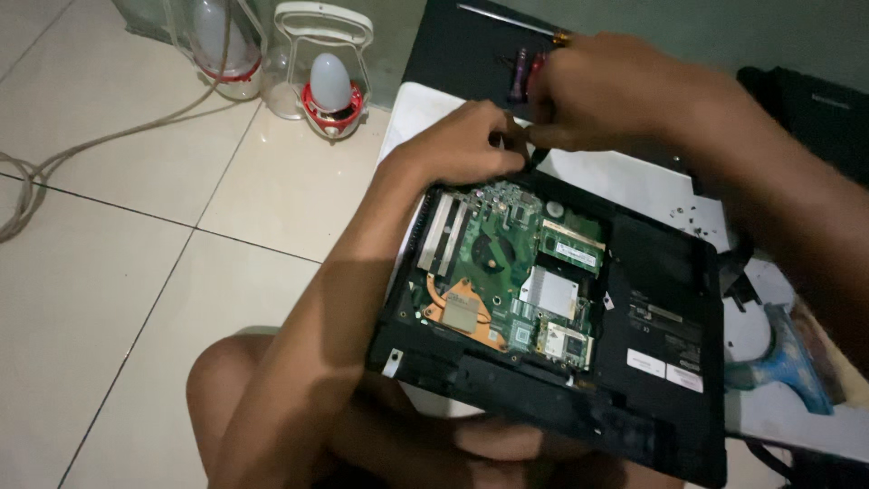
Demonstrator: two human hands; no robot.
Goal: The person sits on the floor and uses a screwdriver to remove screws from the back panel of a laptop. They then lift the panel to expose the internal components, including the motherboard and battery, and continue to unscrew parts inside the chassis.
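Note:
An opened black laptop base (665,299) lies upside down on a low white table (625,177), its green motherboard (516,272) with copper heatsink and fan exposed. My left hand (466,145) rests on the laptop's far left corner, fingers curled against the edge. My right hand (602,91) hovers just beyond the far edge, fingertips pinched together next to the left hand; whether they pinch anything I cannot make out. My bare knee shows below the laptop.
Red-handled screwdrivers (525,72) lie on a black panel behind the hands. Small loose screws (683,213) are scattered on the white table. Two clear lamps with red bases (330,91) and a cable (54,158) sit on the tiled floor. A blue tool (787,353) lies at right.

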